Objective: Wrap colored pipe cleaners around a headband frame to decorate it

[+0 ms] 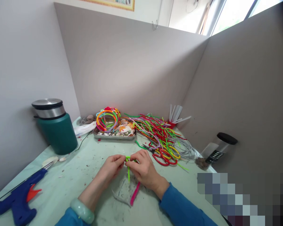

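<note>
The left hand [114, 165] and right hand [142, 166] pinch a lime-green fuzzy stem [128, 173] between them — worktop [68, 185] spreads leftward to the glue gun [23, 194], with the metal tray [114, 137] edge ahead and red-handled scissors [164, 164] ahead-right.

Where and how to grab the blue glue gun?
Probably by the handle, from the near side: the blue glue gun lies on its side, handle nearest, nozzle pointing away, red-orange trigger on the handle's right. The left hand is nearer but pinches a green pipe cleaner.
</note>
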A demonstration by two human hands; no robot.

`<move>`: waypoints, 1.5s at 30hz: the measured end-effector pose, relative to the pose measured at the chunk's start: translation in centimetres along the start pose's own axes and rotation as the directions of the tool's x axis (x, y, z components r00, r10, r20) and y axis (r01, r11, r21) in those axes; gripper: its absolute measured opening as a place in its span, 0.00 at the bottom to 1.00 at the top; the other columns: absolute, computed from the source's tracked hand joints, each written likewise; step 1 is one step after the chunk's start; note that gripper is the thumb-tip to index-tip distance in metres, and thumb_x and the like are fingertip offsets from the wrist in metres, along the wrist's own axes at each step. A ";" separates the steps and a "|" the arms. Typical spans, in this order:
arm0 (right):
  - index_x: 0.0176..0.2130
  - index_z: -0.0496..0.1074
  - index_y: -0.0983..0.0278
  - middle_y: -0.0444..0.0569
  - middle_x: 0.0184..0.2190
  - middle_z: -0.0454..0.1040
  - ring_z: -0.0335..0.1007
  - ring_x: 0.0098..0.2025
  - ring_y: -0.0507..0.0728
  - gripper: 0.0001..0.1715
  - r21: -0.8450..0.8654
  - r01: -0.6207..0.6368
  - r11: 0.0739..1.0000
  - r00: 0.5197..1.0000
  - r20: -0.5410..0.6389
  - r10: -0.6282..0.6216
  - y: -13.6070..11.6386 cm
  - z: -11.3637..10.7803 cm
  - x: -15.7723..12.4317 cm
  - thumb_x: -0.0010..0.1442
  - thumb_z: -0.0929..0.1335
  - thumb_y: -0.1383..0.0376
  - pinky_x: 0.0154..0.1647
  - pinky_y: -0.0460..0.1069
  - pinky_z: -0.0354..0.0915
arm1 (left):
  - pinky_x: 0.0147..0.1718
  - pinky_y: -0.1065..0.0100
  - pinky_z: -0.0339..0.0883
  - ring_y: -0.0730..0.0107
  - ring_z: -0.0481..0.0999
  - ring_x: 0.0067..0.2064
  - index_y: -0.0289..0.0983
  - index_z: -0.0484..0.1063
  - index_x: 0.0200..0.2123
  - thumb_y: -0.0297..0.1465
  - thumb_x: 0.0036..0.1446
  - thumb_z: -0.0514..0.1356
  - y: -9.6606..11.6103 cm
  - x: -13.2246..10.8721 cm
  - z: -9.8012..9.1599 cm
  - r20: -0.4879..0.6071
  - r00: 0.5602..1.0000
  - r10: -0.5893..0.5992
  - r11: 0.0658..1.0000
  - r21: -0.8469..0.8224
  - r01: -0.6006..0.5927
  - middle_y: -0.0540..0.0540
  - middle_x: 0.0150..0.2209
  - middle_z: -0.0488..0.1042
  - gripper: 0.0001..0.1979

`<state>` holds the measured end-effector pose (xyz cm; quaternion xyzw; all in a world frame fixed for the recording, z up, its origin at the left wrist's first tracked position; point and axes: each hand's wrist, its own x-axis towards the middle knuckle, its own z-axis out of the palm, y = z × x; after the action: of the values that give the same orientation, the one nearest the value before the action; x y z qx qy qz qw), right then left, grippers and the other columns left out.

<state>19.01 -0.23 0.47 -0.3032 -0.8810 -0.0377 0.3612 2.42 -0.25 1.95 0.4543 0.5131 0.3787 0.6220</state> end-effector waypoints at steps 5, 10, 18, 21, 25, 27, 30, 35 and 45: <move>0.40 0.71 0.60 0.49 0.35 0.71 0.59 0.37 0.56 0.12 0.107 0.002 0.994 0.997 -0.071 0.006 0.3 0.0 0.0 0.57 0.63 0.70 0.40 0.53 0.56 | 0.11 0.76 0.34 0.85 0.42 0.13 0.36 0.60 0.21 0.41 0.46 0.56 0.2 -0.2 0.0 0.061 0.998 0.011 1.000 -0.030 -0.009 0.59 0.14 0.52 0.14; 0.39 0.71 0.63 0.50 0.33 0.71 0.62 0.36 0.54 0.10 0.327 -0.059 0.943 0.994 -0.068 0.086 0.3 -0.4 0.2 0.58 0.63 0.69 0.37 0.50 0.59 | 0.12 0.76 0.35 0.84 0.44 0.14 0.36 0.60 0.22 0.43 0.45 0.57 0.4 -0.7 0.6 0.091 0.996 0.005 0.995 0.095 -0.013 0.59 0.15 0.52 0.15; 0.27 0.69 0.66 0.44 0.24 0.67 0.62 0.27 0.50 0.08 0.747 -0.473 0.467 0.810 0.160 0.564 1.0 0.4 0.7 0.53 0.67 0.63 0.29 0.45 0.59 | 0.15 0.74 0.40 0.81 0.48 0.16 0.34 0.65 0.23 0.42 0.50 0.52 0.0 -0.8 1.4 0.155 0.984 0.082 0.948 0.292 -0.125 0.58 0.15 0.51 0.16; 0.27 0.68 0.66 0.43 0.23 0.66 0.62 0.26 0.49 0.10 0.807 -0.541 0.237 0.731 0.312 0.607 1.3 1.1 0.5 0.51 0.68 0.61 0.26 0.44 0.59 | 0.17 0.74 0.41 0.80 0.48 0.17 0.32 0.69 0.27 0.41 0.52 0.51 -0.3 -0.5 1.2 0.180 0.974 0.135 0.922 0.338 -0.190 0.57 0.15 0.51 0.18; 0.26 0.65 0.66 0.40 0.17 0.64 0.56 0.16 0.46 0.12 0.802 -0.595 -0.056 0.639 0.515 0.572 1.3 1.4 0.2 0.49 0.69 0.60 0.15 0.42 0.50 | 0.19 0.74 0.44 0.79 0.50 0.20 0.31 0.69 0.25 0.40 0.53 0.50 -0.2 -0.5 1.1 0.200 0.949 0.242 0.863 0.403 -0.305 0.56 0.16 0.51 0.17; 0.25 0.64 0.66 0.39 0.14 0.62 0.52 0.13 0.45 0.13 0.796 -0.591 -0.132 0.619 0.552 0.559 1.2 1.4 0.1 0.49 0.69 0.59 0.13 0.41 0.47 | 0.21 0.74 0.48 0.78 0.54 0.22 0.32 0.70 0.25 0.38 0.53 0.50 -0.1 -0.7 1.2 0.209 0.928 0.307 0.826 0.426 -0.369 0.54 0.18 0.57 0.16; 0.25 0.62 0.65 0.37 0.13 0.59 0.51 0.13 0.45 0.14 0.790 -0.571 -0.226 0.598 0.588 0.544 1.1 1.3 0.2 0.48 0.70 0.59 0.12 0.41 0.46 | 0.24 0.74 0.52 0.76 0.59 0.24 0.33 0.71 0.29 0.35 0.53 0.51 -0.2 -0.9 1.4 0.198 0.896 0.397 0.761 0.474 -0.442 0.51 0.22 0.66 0.13; 0.26 0.61 0.65 0.36 0.14 0.58 0.50 0.13 0.44 0.16 0.744 -0.569 -0.350 0.568 0.664 0.487 1.2 1.3 0.1 0.46 0.71 0.60 0.12 0.41 0.44 | 0.22 0.75 0.51 0.77 0.56 0.20 0.35 0.69 0.35 0.34 0.50 0.56 -0.6 -0.9 1.6 0.078 0.847 0.525 0.657 0.596 -0.462 0.57 0.16 0.57 0.10; 0.28 0.64 0.66 0.37 0.15 0.60 0.55 0.13 0.45 0.18 0.704 -0.631 -0.326 0.552 0.703 0.448 1.2 1.1 0.2 0.47 0.70 0.55 0.12 0.41 0.49 | 0.35 0.73 0.62 0.69 0.72 0.33 0.38 0.75 0.34 0.34 0.52 0.54 0.0 -0.9 1.6 0.118 0.820 0.560 0.661 0.534 -0.527 0.47 0.33 0.77 0.11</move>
<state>18.91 1.11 -0.36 -0.3490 -0.4157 0.7554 0.3671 3.77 -1.41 2.30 0.7327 0.4571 0.3977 0.3098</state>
